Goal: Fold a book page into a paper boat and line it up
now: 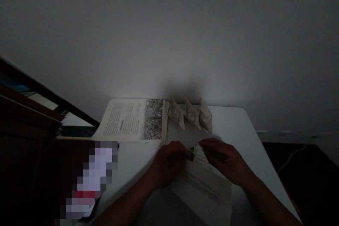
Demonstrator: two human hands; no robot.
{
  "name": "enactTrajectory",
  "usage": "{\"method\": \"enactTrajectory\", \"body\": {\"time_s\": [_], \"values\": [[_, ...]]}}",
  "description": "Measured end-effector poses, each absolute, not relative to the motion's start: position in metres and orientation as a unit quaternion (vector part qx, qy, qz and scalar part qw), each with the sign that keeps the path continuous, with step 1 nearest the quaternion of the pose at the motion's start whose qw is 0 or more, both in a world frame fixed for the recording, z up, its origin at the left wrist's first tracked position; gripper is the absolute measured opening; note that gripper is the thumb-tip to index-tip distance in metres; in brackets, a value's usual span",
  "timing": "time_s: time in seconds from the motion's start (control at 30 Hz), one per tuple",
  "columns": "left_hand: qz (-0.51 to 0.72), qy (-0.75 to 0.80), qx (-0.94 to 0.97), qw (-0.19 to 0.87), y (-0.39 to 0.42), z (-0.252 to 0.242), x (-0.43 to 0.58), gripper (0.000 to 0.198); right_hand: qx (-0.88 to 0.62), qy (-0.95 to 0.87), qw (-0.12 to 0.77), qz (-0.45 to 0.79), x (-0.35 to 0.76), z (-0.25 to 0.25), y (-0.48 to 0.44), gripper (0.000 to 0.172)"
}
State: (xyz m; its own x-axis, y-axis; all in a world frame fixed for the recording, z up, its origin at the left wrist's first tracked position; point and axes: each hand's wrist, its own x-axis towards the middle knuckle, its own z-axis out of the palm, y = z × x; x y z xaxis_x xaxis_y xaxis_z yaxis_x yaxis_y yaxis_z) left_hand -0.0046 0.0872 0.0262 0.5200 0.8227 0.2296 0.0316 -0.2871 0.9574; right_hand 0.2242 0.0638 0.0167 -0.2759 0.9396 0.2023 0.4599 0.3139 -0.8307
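Both hands hold a printed sheet of paper (203,187) above the near part of the white table. Its top is folded to a point between the hands, while the lower part hangs loose. My left hand (172,164) is closed on the left edge, its fingers curled inward. At the upper right edge, my right hand (225,159) pinches the fold, thumb below and fingers over the top. Beyond the hands, three folded paper boats (192,114) stand side by side near the wall. The dim light hides the finer creases.
An open book (124,120) with text and a dark picture lies at the table's back left. A lit, blurred phone (90,183) is at the left edge. The white table (230,120) meets a grey wall (159,42). Dark wooden furniture (26,113) stands at far left.
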Motion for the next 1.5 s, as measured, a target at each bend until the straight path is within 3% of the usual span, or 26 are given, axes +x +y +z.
{"method": "enactTrajectory", "body": {"time_s": [0.27, 0.57, 0.73, 0.97, 1.07, 1.23, 1.5], "values": [[0.366, 0.247, 0.565, 0.697, 0.091, 0.016, -0.003, 0.016, -0.469, -0.667, 0.412, 0.407, 0.216, 0.023, 0.060, 0.007], [0.286, 0.312, 0.517, 0.744, 0.092, 0.019, 0.007, 0.036, -0.470, -0.594, 0.440, 0.482, 0.213, 0.024, 0.057, 0.005], [0.321, 0.394, 0.555, 0.659, 0.098, 0.013, 0.004, 0.022, -0.519, -0.537, 0.462, 0.478, 0.220, 0.019, 0.058, 0.010], [0.344, 0.322, 0.778, 0.416, 0.099, 0.012, -0.015, 0.050, -0.588, -0.522, 0.447, 0.427, 0.227, 0.024, 0.063, 0.022], [0.303, 0.291, 0.834, 0.357, 0.098, 0.022, -0.022, 0.050, -0.606, -0.535, 0.435, 0.396, 0.230, 0.022, 0.065, 0.022], [0.228, 0.309, 0.865, 0.324, 0.098, 0.030, -0.028, 0.030, -0.618, -0.575, 0.392, 0.367, 0.229, 0.016, 0.067, 0.022], [0.265, 0.291, 0.858, 0.331, 0.101, 0.033, -0.034, 0.033, -0.620, -0.579, 0.388, 0.361, 0.226, 0.014, 0.067, 0.019]]}}
